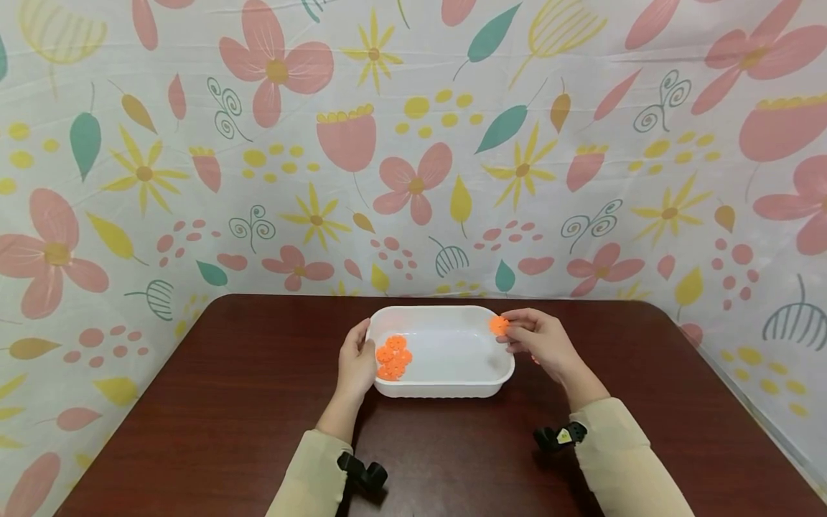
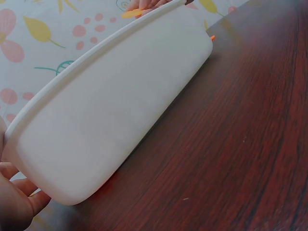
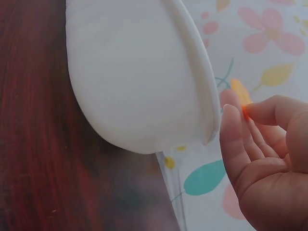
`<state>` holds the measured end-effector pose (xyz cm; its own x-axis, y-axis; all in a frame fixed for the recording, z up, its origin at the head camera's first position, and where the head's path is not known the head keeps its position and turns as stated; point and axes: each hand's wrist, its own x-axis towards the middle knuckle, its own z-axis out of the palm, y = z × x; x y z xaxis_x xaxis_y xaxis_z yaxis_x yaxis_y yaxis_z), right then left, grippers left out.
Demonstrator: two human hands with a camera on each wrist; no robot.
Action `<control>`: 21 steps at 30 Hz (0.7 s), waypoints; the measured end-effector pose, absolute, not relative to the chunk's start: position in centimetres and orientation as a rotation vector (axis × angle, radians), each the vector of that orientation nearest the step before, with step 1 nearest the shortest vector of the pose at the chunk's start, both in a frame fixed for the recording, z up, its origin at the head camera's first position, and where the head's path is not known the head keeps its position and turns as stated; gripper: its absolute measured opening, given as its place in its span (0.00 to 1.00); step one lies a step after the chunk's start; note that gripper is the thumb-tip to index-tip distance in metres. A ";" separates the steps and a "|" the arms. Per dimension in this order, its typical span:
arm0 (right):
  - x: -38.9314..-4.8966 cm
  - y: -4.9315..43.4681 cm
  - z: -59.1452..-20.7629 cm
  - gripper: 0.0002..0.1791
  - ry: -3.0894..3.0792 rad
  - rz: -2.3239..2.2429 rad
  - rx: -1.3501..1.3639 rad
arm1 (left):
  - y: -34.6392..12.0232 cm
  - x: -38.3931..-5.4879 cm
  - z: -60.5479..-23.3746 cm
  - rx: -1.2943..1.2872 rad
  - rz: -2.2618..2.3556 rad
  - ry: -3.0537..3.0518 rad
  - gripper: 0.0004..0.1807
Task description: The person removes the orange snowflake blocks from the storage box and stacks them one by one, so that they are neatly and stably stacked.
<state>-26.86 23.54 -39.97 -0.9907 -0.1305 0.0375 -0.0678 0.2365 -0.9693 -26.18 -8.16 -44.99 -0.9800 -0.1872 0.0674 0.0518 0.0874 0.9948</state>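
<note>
A shallow white plastic tray (image 1: 446, 388) stands on the table, its outer side filling much of both wrist views. My left hand (image 1: 357, 361) grips its left end, thumb at the rim and fingers around the outside (image 2: 19, 199). Several orange flower-shaped discs (image 1: 394, 357) lie bunched inside at the left end. Over the tray's right rim, my right hand (image 1: 539, 341) pinches one more orange flower-shaped disc (image 1: 499, 325) between thumb and fingers. That disc (image 3: 240, 92) shows edge-on in the right wrist view.
A bit of orange (image 1: 535, 359) shows below my right hand, just outside the tray's right end, mostly hidden. The dark brown wooden table (image 1: 213, 416) runs back to a flower-printed cloth (image 1: 413, 215). Black devices (image 1: 363, 474) sit at both wrists.
</note>
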 end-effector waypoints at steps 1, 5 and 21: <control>-26.8 23.6 -40.1 0.22 2.425 -1.911 -0.185 | -8.2 -26.2 -45.0 0.136 -2.006 -2.179 0.23; -26.5 24.1 -40.8 0.23 2.395 -1.974 -0.155 | -8.2 -26.3 -45.0 0.135 -2.004 -2.178 0.23; -25.6 26.4 -43.1 0.19 2.373 -2.184 0.003 | -8.3 -26.2 -44.8 0.125 -1.994 -2.186 0.23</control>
